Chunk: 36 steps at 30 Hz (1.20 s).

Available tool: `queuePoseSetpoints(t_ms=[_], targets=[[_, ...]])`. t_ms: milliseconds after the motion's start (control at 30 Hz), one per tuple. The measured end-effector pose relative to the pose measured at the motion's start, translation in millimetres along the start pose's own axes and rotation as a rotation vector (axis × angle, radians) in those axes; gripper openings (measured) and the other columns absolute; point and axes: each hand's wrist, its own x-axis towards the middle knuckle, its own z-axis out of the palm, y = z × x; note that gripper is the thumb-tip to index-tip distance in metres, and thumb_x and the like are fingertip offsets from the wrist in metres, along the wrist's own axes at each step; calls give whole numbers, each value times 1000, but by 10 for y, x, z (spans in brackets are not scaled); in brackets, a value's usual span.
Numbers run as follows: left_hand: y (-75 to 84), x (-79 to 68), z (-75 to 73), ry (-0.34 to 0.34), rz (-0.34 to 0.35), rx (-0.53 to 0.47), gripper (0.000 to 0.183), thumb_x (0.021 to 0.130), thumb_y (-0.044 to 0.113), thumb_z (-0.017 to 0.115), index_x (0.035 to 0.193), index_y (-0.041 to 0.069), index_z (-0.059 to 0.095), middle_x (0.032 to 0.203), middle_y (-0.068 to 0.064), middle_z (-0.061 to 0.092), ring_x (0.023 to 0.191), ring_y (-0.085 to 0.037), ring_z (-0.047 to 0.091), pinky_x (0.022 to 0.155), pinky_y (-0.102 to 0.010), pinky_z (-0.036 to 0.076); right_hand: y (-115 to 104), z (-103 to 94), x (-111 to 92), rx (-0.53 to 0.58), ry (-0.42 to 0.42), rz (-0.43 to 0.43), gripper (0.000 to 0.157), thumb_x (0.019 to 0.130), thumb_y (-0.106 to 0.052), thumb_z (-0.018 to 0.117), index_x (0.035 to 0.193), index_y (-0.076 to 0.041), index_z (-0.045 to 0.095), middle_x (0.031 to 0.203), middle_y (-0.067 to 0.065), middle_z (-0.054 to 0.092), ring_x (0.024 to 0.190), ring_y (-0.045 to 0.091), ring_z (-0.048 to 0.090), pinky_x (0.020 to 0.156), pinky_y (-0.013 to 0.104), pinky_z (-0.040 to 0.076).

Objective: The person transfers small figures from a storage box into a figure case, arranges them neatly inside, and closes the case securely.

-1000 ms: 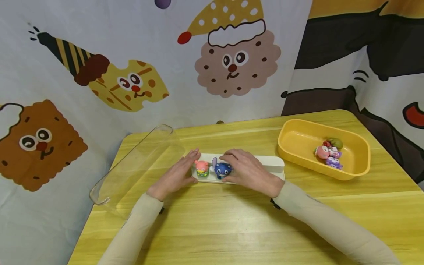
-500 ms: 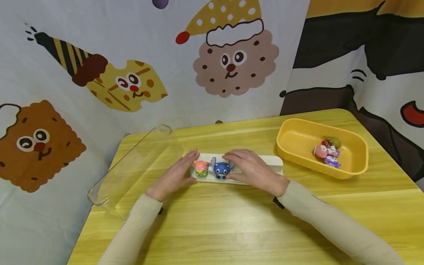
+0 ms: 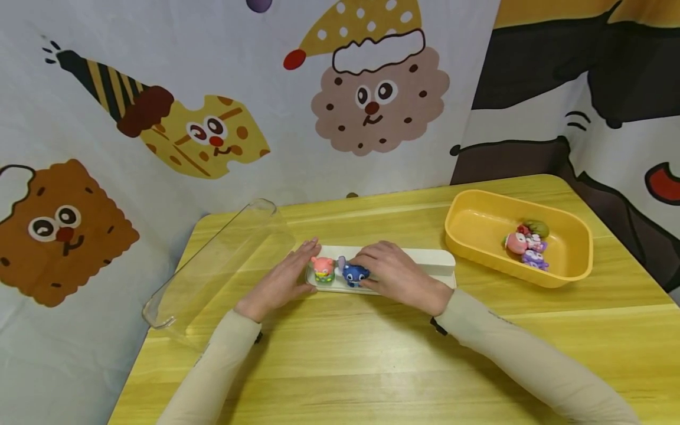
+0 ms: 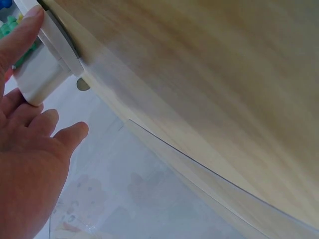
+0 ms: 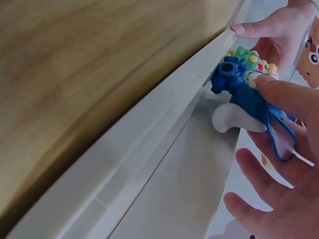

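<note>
My left hand holds the left end of a long white display base, its thumb at the front edge and fingers behind in the left wrist view. A small pink and green figurine stands on the base beside that hand. To its right is a blue big-eared figurine, which my right hand pinches between thumb and fingers. In the right wrist view the blue figurine tilts over the base, close to the other figurine. My fingers hide one of its ears in the head view.
A clear plastic cover lies at the table's left edge. At the back right stands a yellow tray with several small figurines in it. A printed cloth hangs behind the wooden table.
My right hand drew slightly off the blue figurine, baring both ears, then moved left and took hold of it again. The figurine now leans a little. My left hand stays put.
</note>
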Motion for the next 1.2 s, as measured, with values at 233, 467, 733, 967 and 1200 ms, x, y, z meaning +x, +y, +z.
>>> queuePoseSetpoints(t_ms=[233, 467, 733, 967, 1200], targets=[[-3, 5, -1, -6, -2, -3, 92, 87, 15, 85, 161, 0, 32, 170, -14, 20, 156, -33, 22, 124, -56, 24, -1, 21, 6, -27, 32, -18, 48, 84, -25, 90, 127, -11, 72, 122, 4, 71, 116, 25, 65, 110, 49, 48], [-7, 8, 2, -4, -4, -5, 92, 87, 16, 85, 161, 0, 32, 171, -13, 20, 156, -32, 22, 125, -56, 23, 24, 12, -3, -29, -1, 11, 57, 84, -31, 89, 132, -9, 67, 128, 7, 68, 120, 26, 62, 111, 51, 47], [6, 0, -3, 5, 0, -8, 92, 87, 16, 85, 161, 0, 32, 170, -13, 21, 156, -32, 23, 125, -55, 24, 59, -66, -52, 16, -11, 37, 71, 84, -38, 88, 142, -8, 61, 144, 11, 60, 131, 29, 57, 114, 54, 43], [17, 5, 6, 4, -9, 10, 93, 87, 16, 85, 161, 0, 32, 170, -13, 21, 156, -32, 23, 125, -55, 24, 108, -301, -168, 70, 26, 100, 74, 86, -46, 84, 145, -8, 59, 152, 12, 54, 138, 31, 52, 117, 58, 39], [13, 10, 8, -11, -24, 14, 92, 88, 17, 84, 161, 1, 31, 171, -11, 19, 156, -30, 22, 125, -54, 24, 216, -574, -357, 88, 88, 154, 75, 89, -49, 80, 146, -6, 58, 152, 14, 53, 139, 35, 50, 118, 60, 36]])
